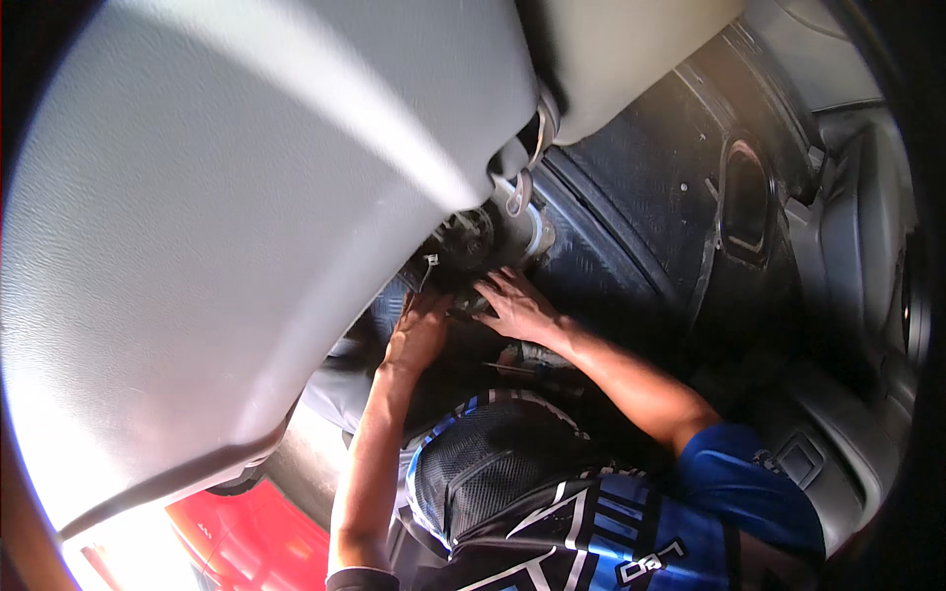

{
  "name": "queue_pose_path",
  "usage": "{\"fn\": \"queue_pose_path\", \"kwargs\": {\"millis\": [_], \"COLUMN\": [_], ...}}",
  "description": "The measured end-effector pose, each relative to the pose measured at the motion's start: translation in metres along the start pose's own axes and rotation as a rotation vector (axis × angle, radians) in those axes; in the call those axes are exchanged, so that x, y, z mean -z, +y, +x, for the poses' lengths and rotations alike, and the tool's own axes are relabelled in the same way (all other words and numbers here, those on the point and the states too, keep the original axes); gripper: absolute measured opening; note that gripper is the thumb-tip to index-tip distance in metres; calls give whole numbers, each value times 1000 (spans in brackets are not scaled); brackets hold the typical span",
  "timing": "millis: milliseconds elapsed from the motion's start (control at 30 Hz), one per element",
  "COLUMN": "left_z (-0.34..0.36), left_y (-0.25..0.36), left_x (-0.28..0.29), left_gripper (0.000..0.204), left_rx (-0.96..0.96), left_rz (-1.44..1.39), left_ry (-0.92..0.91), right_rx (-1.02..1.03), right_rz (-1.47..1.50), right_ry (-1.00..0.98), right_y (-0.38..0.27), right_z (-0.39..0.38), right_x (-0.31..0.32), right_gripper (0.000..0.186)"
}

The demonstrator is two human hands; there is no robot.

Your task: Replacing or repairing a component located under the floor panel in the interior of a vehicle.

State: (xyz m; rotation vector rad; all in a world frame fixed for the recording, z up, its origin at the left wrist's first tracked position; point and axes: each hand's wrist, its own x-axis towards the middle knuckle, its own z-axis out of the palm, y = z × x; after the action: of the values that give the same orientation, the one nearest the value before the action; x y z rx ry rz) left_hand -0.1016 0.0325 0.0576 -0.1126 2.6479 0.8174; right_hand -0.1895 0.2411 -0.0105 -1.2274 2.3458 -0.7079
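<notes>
Under a grey dashboard panel sits a dark, round mechanical unit [463, 236] with ribbed or slotted parts, much of it in shadow. My left hand [419, 320] reaches up to its near left side, fingers stretched forward with their tips lost in the dark. On the near right side, my right hand [517, 305] lies against the unit with its fingers spread. A small pale connector or clip [432, 260] shows just above my left fingers. What lies between the two hands is too dark to make out.
The large grey panel [246, 197] overhangs from the left and top. A grey loop-shaped piece [519, 194] hangs beside the unit. Black ribbed floor covering [631, 187] lies to the right, with a framed opening [745, 202]. A red surface [256, 532] shows at lower left.
</notes>
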Motion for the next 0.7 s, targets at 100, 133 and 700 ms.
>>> {"fn": "queue_pose_path", "kwargs": {"millis": [100, 133, 700], "left_z": [-28, -32, -181], "left_y": [8, 13, -44], "left_x": [15, 20, 28], "left_gripper": [36, 35, 27], "left_rx": [-15, -65, 367], "left_rz": [-139, -198, -767], "left_ry": [24, 66, 617], "right_rx": [102, 90, -60], "right_rz": [257, 263, -72], "right_ry": [104, 99, 40], "right_y": [-32, -41, -7], "right_z": [9, 11, 61], "right_x": [6, 9, -55], "right_gripper": [60, 60, 33]}}
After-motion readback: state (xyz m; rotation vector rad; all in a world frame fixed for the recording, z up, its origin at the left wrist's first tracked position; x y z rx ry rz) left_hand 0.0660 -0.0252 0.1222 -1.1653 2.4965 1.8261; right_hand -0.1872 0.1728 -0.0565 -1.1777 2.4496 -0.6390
